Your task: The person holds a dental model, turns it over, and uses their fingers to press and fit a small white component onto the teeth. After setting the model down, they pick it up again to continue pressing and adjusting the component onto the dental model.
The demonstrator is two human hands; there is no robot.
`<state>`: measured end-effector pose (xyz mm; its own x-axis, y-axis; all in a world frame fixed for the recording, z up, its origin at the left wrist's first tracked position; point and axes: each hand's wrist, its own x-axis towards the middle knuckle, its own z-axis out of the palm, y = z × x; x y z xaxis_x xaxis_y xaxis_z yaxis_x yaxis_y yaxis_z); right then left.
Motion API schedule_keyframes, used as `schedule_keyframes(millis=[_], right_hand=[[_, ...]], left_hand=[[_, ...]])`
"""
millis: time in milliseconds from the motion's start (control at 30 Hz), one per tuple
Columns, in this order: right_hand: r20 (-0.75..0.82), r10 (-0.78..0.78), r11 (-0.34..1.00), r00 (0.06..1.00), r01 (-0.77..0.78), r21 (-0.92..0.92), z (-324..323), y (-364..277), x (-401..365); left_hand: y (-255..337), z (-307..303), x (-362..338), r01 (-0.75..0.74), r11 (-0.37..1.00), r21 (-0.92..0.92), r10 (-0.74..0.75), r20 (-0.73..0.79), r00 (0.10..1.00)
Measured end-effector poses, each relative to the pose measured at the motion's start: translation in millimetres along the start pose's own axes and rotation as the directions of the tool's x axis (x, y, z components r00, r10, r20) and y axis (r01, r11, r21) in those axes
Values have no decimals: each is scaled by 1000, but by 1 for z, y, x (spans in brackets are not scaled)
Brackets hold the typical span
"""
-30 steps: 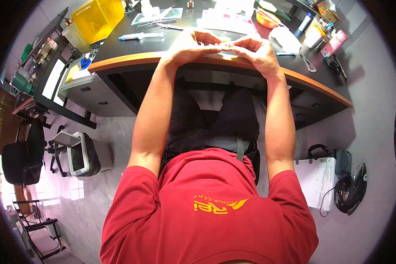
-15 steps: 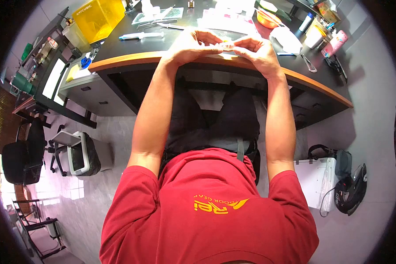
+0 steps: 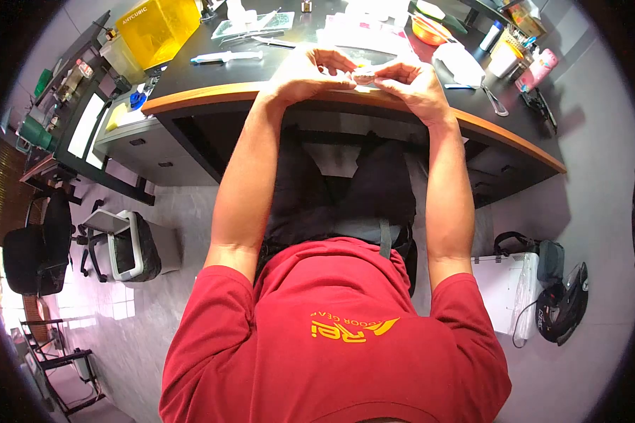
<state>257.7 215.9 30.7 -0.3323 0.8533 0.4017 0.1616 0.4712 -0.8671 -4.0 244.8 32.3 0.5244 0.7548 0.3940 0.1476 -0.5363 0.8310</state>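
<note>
The fingers of my left hand [image 3: 305, 75] and my right hand [image 3: 413, 83] are pinched narrow on a small pale piece [image 3: 364, 73], one hand at each side of it. My fingers hide much of the piece, and its shape is too small to tell. Below it lies the near edge of the worktop [image 3: 190, 83]; I can't tell whether they touch. To the left of the piece is a syringe [image 3: 226, 58]. Beyond the piece to the right sits an orange bowl [image 3: 430, 32]; well off to its right are a metal clip [image 3: 496, 104] and a pink bottle [image 3: 539, 66]. Far left of the piece stands a yellow box [image 3: 159, 32].
</note>
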Motion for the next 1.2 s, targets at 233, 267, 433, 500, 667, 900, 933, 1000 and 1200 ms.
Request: schedule_keyframes(millis=[233, 267, 433, 500, 667, 900, 933, 1000, 1200], right_hand=[[12, 8, 1000, 1000, -7, -28, -2, 1, 0], [12, 5, 999, 1000, -4, -39, -2, 2, 0], [-12, 2, 999, 1000, -3, -48, 1, -3, -1], [-23, -2, 999, 1000, 1, -43, 3, -4, -1], [-47, 29, 1000, 998, -29, -3, 4, -5, -1], [-28, -28, 999, 999, 27, -22, 3, -3, 0], [-28, -15, 1000, 999, 15, -21, 3, -4, -1], [-18, -6, 1000, 1000, 6, -7, 2, -4, -1], [-6, 20, 1000, 1000, -20, 16, 2, -6, -2]], left_hand=[[2, -1, 0, -26, 1000, 6, 26, 10, 1000], [1, -1, 0, -30, 999, 13, 30, 14, 999], [-1, -1, 1, -18, 999, 48, 18, 0, 1000], [-1, 0, 0, 5, 998, 59, -4, -17, 1000], [5, 2, -2, 68, 998, -3, -68, -20, 997], [9, 3, -3, 68, 997, -23, -69, -23, 997], [9, 3, -3, 53, 998, -21, -53, -19, 998], [8, 3, -2, 42, 999, -11, -42, -18, 999], [1, 3, 0, 52, 998, 42, -51, -16, 999]])
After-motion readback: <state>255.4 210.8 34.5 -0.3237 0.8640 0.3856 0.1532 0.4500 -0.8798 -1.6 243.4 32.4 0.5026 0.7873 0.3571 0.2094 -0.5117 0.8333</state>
